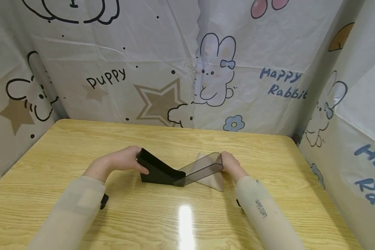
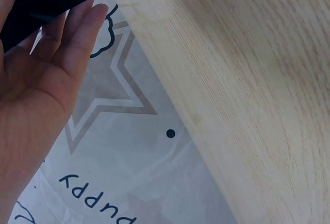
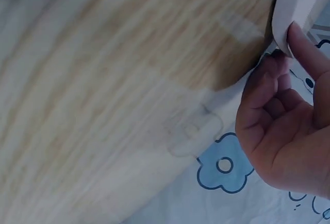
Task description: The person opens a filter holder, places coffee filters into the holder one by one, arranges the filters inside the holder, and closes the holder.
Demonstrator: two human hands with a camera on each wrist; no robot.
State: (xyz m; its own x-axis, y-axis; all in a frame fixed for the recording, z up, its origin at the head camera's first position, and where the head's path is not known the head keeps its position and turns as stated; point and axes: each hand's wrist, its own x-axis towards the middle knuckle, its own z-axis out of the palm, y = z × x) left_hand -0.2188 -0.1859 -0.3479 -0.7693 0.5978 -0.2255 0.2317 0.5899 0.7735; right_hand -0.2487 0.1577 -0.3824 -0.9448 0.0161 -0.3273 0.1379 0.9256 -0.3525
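Observation:
A black case [image 1: 162, 173] with a see-through smoky lid [image 1: 203, 168] swung out to the right is held over the table. My left hand [image 1: 128, 159] grips the case at its left end, thumb on the near side. In the left wrist view the fingers of that hand [image 2: 41, 85] reach behind the dark case [image 2: 46, 2]. At the lid's far end, my right hand [image 1: 231, 165] pinches a thin pale cloth-like piece [image 1: 214, 180], partly behind the lid. The right wrist view shows thumb and fingers of this hand [image 3: 289, 121] on the pale piece [image 3: 296, 7].
The wood-grain table [image 1: 128, 218] extends around both hands. A pale printed sheet [image 1: 162, 45] with rabbits, stars and lettering stands behind it and along both sides. A bright light reflection lies on the table near the front.

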